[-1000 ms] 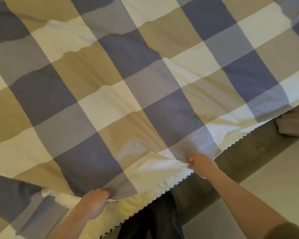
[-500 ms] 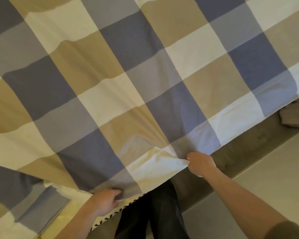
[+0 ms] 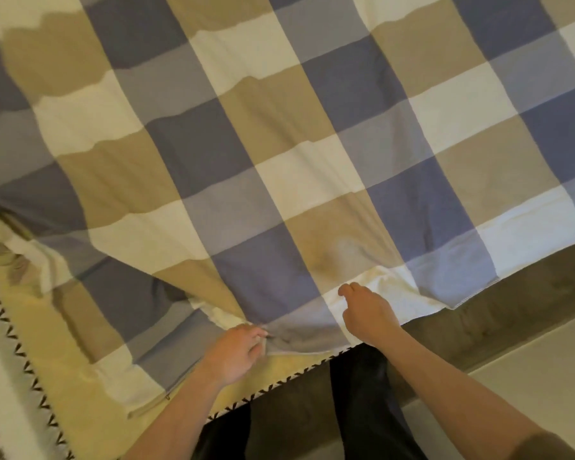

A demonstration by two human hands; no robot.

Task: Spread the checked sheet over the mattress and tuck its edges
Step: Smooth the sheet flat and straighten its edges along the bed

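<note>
Here your left hand (image 3: 238,351) is closed on the checked sheet (image 3: 279,154), fingers pinched over a gathered fold right at its near hem; creases fan out from that pinch up and to the left. Your right hand (image 3: 367,315) sits just beside it, to the right along the same hem, knuckles up on a white square. Its thumb and forefinger are curled together with cloth bunched under them, but whether they actually clamp the fabric cannot be told from this angle.

The sheet covers most of the mattress (image 3: 80,386) beyond both grips, lying fairly flat with soft ripples toward the far left. Left of your left-hand pinch a corner of sheet is folded back, and the yellowish mattress top shows bare there, edged by a dark zigzag trim (image 3: 20,356). Right of your right hand the hem hangs just over the brown bed side (image 3: 512,313), not tucked. Below the grips your dark trousers (image 3: 362,393) stand against the bed, with pale floor (image 3: 528,376) to the right
</note>
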